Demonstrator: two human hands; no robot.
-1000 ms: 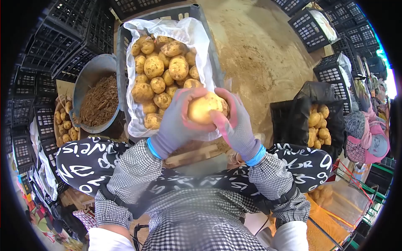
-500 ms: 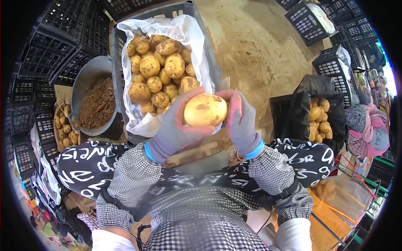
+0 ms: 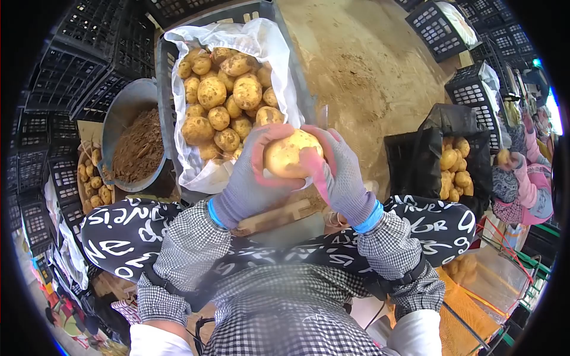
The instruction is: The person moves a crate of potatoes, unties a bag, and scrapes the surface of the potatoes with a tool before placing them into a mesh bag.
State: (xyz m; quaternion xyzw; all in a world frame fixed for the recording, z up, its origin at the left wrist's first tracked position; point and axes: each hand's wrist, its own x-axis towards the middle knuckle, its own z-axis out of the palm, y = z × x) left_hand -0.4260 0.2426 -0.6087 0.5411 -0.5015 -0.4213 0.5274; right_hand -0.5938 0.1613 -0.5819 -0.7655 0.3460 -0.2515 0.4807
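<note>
A large pale-yellow potato [image 3: 286,155] with brownish marks is held in front of me, above the near right corner of the crate. My left hand [image 3: 252,166], in a grey and pink glove, wraps round its left side and underside. My right hand [image 3: 339,169], gloved alike, is closed on its right side, with the thumb lying across the front of the skin. Just beyond my hands, a dark crate [image 3: 302,89] lined with white cloth [image 3: 261,37] holds many soil-marked potatoes [image 3: 212,93].
Left of the crate stands a round tub [image 3: 110,127] of brown soil, with more potatoes [image 3: 94,187] beside it. Stacked black crates [image 3: 77,53] rise at the far left. At right are a black-lined container [image 3: 409,160] of potatoes and a person in pink [image 3: 531,184].
My right thumb has moved onto the front of the potato and the right hand has closed further round it. At right, the other person has shifted and now holds up a round, potato-like object.
</note>
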